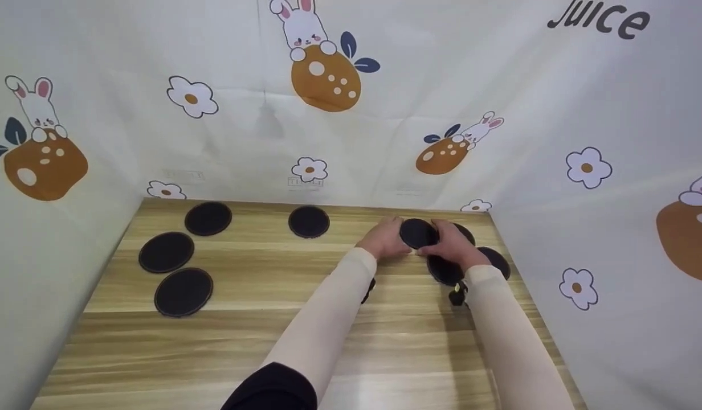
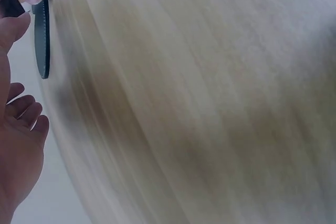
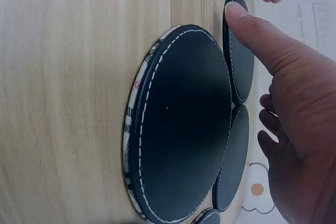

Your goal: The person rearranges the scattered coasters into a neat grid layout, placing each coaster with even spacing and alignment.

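Observation:
A round black coaster (image 1: 418,234) with white stitching lies between my two hands near the back right of the table. My right hand (image 1: 452,246) holds it at its right side. In the right wrist view the thumb (image 3: 241,17) of that hand lies on its near edge; the index finger is hidden. My left hand (image 1: 387,239) is at the coaster's left edge, fingers behind and thumb in front, loosely bent in the left wrist view. Further coasters lie close around: a large-looking one (image 3: 181,124) in front, another (image 1: 462,232) behind the right hand, and one (image 1: 494,263) at the right.
On the left of the wooden table (image 1: 254,302) lie a back coaster (image 1: 208,218), a middle coaster (image 1: 166,252) and a front coaster (image 1: 183,292). Another coaster (image 1: 309,221) sits at the back middle. Printed cloth (image 1: 374,131) hangs along the back and sides.

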`<act>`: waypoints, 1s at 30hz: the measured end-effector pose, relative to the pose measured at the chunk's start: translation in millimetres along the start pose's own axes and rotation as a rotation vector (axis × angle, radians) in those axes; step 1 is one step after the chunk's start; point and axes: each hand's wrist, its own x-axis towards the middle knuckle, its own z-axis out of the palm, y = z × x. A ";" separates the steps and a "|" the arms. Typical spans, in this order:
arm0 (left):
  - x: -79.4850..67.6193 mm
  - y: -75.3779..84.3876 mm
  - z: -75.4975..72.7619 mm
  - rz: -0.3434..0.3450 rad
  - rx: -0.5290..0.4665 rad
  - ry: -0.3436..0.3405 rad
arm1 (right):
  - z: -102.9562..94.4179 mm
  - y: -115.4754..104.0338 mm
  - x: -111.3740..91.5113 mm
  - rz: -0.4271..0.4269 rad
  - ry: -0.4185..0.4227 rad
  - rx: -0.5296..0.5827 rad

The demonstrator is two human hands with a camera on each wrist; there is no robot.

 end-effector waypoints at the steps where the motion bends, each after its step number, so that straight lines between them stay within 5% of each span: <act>1: 0.1 -0.2 1.3 0.008 0.002 0.000 | 0.8 -0.3 0.4 -0.004 0.001 -0.009; 16: 12.7 0.2 8.8 0.032 0.041 -0.016 | 3.2 3.2 2.6 -0.033 0.001 -0.055; 22: 25.6 -17.0 23.3 0.029 0.037 -0.005 | 4.6 5.9 2.5 -0.050 0.005 -0.032; 30: 13.9 -5.3 13.9 -0.003 0.013 -0.038 | 8.2 8.8 3.9 -0.042 0.018 -0.042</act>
